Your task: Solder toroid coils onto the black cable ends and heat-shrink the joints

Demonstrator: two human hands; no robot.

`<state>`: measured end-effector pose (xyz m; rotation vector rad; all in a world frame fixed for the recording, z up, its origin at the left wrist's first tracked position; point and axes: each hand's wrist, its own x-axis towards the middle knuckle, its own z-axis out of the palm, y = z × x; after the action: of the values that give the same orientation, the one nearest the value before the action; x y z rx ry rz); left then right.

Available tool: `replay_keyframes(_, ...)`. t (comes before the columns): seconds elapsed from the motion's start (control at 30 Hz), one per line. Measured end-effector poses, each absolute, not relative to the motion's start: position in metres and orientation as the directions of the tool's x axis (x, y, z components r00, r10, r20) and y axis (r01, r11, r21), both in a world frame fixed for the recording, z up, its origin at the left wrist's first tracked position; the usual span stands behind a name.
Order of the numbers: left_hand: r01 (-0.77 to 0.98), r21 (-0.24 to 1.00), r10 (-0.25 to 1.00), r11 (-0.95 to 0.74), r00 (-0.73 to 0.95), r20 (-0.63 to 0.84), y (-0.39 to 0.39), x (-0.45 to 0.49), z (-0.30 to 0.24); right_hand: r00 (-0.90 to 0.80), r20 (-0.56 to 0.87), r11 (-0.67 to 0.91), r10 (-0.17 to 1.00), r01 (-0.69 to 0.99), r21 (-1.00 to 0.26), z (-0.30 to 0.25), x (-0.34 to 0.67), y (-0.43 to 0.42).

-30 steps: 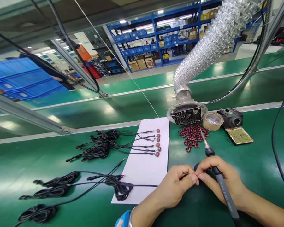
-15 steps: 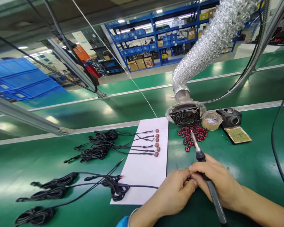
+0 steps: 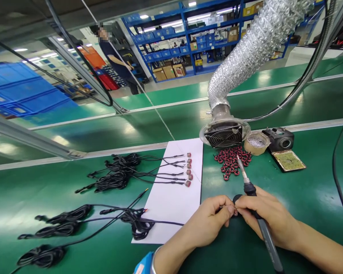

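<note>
At a green workbench (image 3: 45, 182), your two hands meet fingertip to fingertip just right of a white paper sheet (image 3: 174, 205). Your left hand (image 3: 210, 222) pinches shut on a small part too tiny to make out, with a thin black wire (image 3: 160, 221) running from it leftward across the sheet to a coiled black cable (image 3: 137, 226). Your right hand (image 3: 267, 220) closes around the grip of a soldering iron (image 3: 253, 198), whose metal tip points up and away from you toward a pile of red-and-black ring cores (image 3: 231, 161); its thumb and forefinger also touch the small part, beside a dark round piece (image 3: 236, 198) on the bench.

Behind the pile, a fume extractor fan (image 3: 223, 136) stands on the end of a silver flexible duct (image 3: 254, 42). To its right sit a roll of tape (image 3: 256, 142), a black iron stand (image 3: 280, 139) and a yellowish sponge tray (image 3: 288, 160).

On the sheet's far half, finished leads (image 3: 165, 175) lie in a row, each ending in a small reddish part (image 3: 188, 175). More black cable bundles (image 3: 57, 224) rest near the left edge. A person (image 3: 117, 61) stands in the background aisle.
</note>
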<state>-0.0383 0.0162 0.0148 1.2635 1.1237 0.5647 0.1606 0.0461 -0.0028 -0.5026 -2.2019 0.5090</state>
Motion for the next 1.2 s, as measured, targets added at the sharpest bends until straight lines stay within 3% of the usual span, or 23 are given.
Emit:
replay_keyframes(0.27,0.192,0.914,0.863,0.358,0.307,-0.402,0.018,-0.032,0.002,-0.687,0.588,0.891,0.426,0.207,-0.404,-0.002,0.165,0.05)
replay_keyframes(0.33,0.203,0.913,0.868,0.355,0.291,-0.402,0.018,-0.032,0.001,-0.634,0.612,0.867,0.472,0.208,-0.453,0.003,0.171,0.049)
replay_keyframes(0.5,0.234,0.903,0.873,0.361,0.254,-0.415,0.019,-0.031,0.0,-0.379,0.592,0.703,0.711,0.353,-0.617,0.02,0.194,0.028)
replay_keyframes(0.7,0.214,0.902,0.88,0.375,0.224,-0.419,0.024,-0.03,0.0,-0.324,0.429,0.536,0.843,0.446,-0.717,0.024,0.203,0.016)
replay_keyframes(0.87,0.224,0.905,0.885,0.361,0.223,-0.408,0.026,-0.028,0.003,-0.263,0.366,0.45,0.892,0.449,-0.772,0.016,0.199,0.02)
replay_keyframes(1.2,0.239,0.907,0.89,0.348,0.219,-0.399,0.026,-0.028,0.005,-0.255,0.377,0.454,0.89,0.434,-0.778,0.015,0.197,0.022)
